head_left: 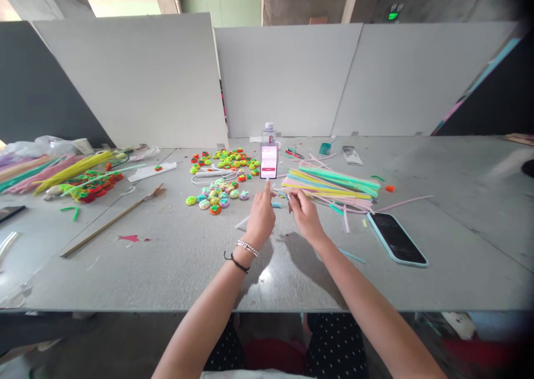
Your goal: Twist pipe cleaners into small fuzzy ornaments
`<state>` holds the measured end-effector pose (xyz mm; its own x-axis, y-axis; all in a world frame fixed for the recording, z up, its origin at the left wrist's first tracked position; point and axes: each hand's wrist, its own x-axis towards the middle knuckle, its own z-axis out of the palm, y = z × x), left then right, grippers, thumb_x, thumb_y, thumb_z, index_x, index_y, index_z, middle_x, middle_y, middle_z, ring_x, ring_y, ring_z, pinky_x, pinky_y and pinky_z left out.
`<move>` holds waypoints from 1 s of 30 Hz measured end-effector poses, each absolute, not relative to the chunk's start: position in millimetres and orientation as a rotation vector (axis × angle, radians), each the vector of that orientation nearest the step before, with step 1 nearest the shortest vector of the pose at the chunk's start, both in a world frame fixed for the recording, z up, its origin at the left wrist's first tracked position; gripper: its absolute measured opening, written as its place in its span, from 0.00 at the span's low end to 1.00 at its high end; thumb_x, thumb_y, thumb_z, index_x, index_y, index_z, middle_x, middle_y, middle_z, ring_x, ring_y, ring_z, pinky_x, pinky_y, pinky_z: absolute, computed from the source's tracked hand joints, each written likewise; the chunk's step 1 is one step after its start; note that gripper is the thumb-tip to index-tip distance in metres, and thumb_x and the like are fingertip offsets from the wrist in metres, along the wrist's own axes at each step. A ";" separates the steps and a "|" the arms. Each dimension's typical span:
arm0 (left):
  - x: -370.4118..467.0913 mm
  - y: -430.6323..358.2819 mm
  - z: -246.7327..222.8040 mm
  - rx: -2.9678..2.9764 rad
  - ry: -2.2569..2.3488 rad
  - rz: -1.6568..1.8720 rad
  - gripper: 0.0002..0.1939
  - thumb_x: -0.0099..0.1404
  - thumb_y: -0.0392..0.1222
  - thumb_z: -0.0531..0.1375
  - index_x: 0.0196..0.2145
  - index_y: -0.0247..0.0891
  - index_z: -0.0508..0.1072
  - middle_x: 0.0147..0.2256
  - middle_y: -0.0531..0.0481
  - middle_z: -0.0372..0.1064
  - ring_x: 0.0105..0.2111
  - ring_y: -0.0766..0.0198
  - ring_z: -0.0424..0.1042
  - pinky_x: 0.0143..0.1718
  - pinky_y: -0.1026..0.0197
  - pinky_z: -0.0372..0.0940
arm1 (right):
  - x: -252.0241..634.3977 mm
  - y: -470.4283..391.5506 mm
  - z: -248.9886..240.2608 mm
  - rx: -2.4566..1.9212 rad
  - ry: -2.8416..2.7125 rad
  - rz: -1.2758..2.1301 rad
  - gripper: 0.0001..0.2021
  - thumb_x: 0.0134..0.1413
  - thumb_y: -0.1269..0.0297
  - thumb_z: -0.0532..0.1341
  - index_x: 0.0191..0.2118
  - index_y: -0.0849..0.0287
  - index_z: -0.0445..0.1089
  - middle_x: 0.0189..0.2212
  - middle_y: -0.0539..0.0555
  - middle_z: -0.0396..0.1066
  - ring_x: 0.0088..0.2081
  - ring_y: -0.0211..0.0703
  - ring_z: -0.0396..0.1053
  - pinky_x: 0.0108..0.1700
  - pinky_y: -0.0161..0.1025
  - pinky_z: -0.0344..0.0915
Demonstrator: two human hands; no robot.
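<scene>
My left hand [261, 216] reaches forward with its index finger stretched out, the fingertip at the lower edge of an upright phone [268, 162] with a lit screen. The other fingers look curled, and I see nothing held in them. Beside it, my right hand [306, 216] pinches a short light-blue pipe cleaner [283, 193] between thumb and fingers. A small blue coil [276, 205] lies between the hands. Just beyond my right hand is a bundle of pastel pipe cleaners [334, 182]. Small pastel fuzzy pieces [217, 192] lie left of my left hand.
A bottle [269, 131] stands behind the upright phone. Another phone [398, 239] lies flat at right. More red and yellow-green pieces [233, 159] sit farther back. At left are a wooden stick [108, 223] and colourful pipe cleaner bundles [70, 170]. Grey panels [287, 81] border the table's back.
</scene>
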<state>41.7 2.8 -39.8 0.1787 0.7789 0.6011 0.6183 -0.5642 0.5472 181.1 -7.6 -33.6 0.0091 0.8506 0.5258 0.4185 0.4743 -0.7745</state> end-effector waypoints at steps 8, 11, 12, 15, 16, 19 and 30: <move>48.2 -4.9 -35.6 2.231 1.358 1.216 0.25 0.69 0.38 0.45 0.63 0.39 0.47 0.45 0.39 0.70 0.44 0.59 0.70 0.42 0.57 0.64 | 183.2 1.4 -38.7 -1.058 -1.509 0.554 0.11 0.56 0.55 0.55 0.37 0.57 0.66 0.26 0.48 0.65 0.27 0.38 0.62 0.31 0.34 0.58; 47.6 -5.7 -34.7 2.286 1.382 1.215 0.24 0.69 0.39 0.46 0.62 0.40 0.48 0.45 0.41 0.71 0.44 0.59 0.71 0.40 0.60 0.64 | 183.8 3.0 -40.7 -1.052 -1.501 0.560 0.10 0.56 0.56 0.55 0.37 0.57 0.66 0.26 0.48 0.66 0.26 0.38 0.62 0.31 0.34 0.58; 47.1 -5.6 -35.1 2.314 1.380 1.215 0.24 0.69 0.38 0.46 0.62 0.40 0.48 0.45 0.41 0.71 0.44 0.59 0.71 0.40 0.60 0.64 | 183.9 2.8 -40.5 -1.055 -1.505 0.554 0.10 0.56 0.57 0.55 0.37 0.57 0.67 0.25 0.48 0.66 0.26 0.38 0.62 0.31 0.34 0.58; 45.4 -5.7 -36.8 2.386 1.375 1.188 0.25 0.68 0.35 0.46 0.62 0.42 0.48 0.48 0.42 0.70 0.45 0.59 0.71 0.37 0.63 0.64 | 184.2 0.4 -37.3 -1.077 -1.538 0.514 0.10 0.57 0.58 0.54 0.37 0.57 0.68 0.25 0.48 0.65 0.25 0.37 0.61 0.30 0.34 0.57; 44.8 -5.9 -37.0 2.400 1.377 1.172 0.26 0.68 0.34 0.46 0.62 0.43 0.48 0.49 0.42 0.69 0.45 0.60 0.72 0.37 0.64 0.64 | 184.2 -0.7 -35.8 -1.083 -1.549 0.500 0.10 0.57 0.58 0.54 0.37 0.57 0.68 0.25 0.48 0.66 0.25 0.37 0.61 0.30 0.34 0.57; 43.8 -7.1 -35.9 2.428 1.389 1.124 0.26 0.68 0.32 0.46 0.62 0.43 0.49 0.51 0.43 0.68 0.45 0.61 0.72 0.35 0.65 0.64 | 184.4 -3.1 -32.2 -1.097 -1.571 0.457 0.10 0.57 0.58 0.54 0.37 0.57 0.69 0.26 0.49 0.67 0.26 0.38 0.62 0.30 0.34 0.57; 44.7 -10.0 -33.1 2.419 1.421 1.122 0.24 0.68 0.34 0.46 0.61 0.43 0.52 0.49 0.44 0.70 0.43 0.61 0.72 0.32 0.66 0.62 | 183.1 -3.2 -31.8 -1.055 -1.459 0.592 0.13 0.55 0.53 0.57 0.37 0.57 0.67 0.23 0.48 0.64 0.25 0.38 0.61 0.28 0.34 0.57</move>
